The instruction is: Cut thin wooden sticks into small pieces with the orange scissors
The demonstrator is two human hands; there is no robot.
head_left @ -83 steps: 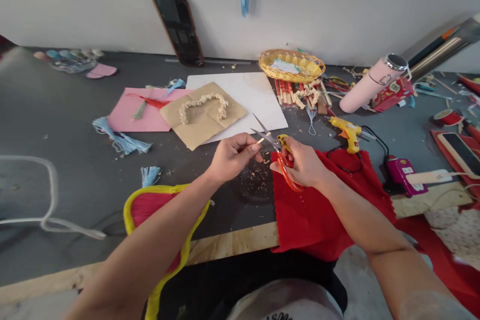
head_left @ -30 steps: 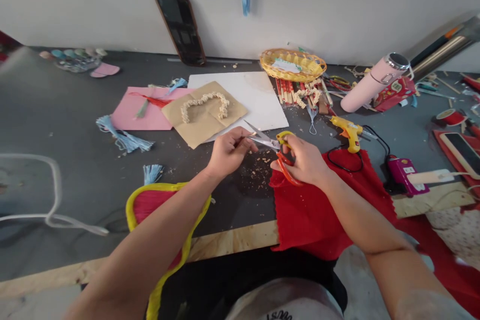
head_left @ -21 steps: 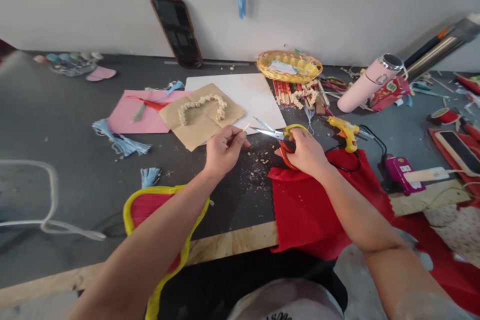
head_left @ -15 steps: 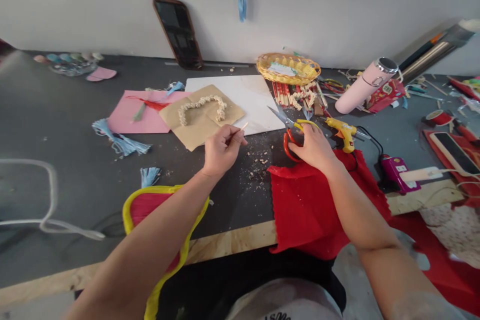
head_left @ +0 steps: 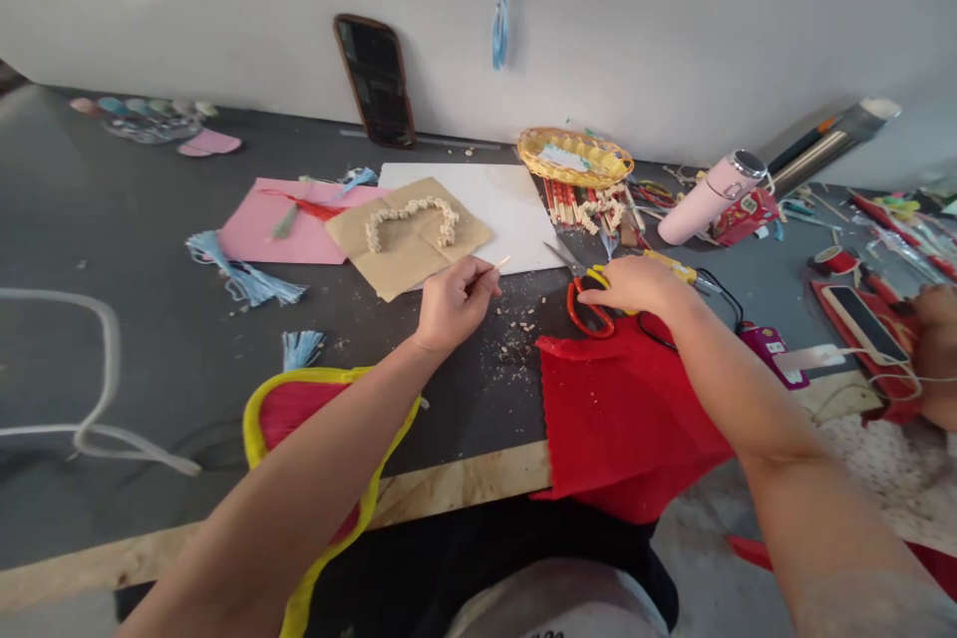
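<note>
My left hand [head_left: 458, 304] is closed, pinching a thin pale wooden stick [head_left: 503, 262] whose tip sticks out past the fingers. Scissors [head_left: 590, 319] with red and yellow handles are under my right hand [head_left: 639, 284], blades pointing to the back left. My right thumb lies across the handles; the other fingers are mostly hidden. Behind my left hand, a curved string of small beige pieces [head_left: 413, 210] rests on folded brown paper [head_left: 396, 264]. Small wooden bits [head_left: 515, 344] are scattered between my hands. A yellow glue gun [head_left: 671, 265] is partly covered by my right hand.
Red cloth [head_left: 620, 419] hangs over the front edge. A wicker basket [head_left: 574, 158], a pink flask [head_left: 714, 197] and a purple power adapter [head_left: 774, 354] are to the right. A phone [head_left: 374, 80] leans on the wall. Another person's hand [head_left: 938, 339] is at the right edge.
My right hand has shifted over the glue gun's front, and the scissors have moved slightly towards me, their handles closer together. Another person's hand has appeared at the right. The camera view has tilted.
</note>
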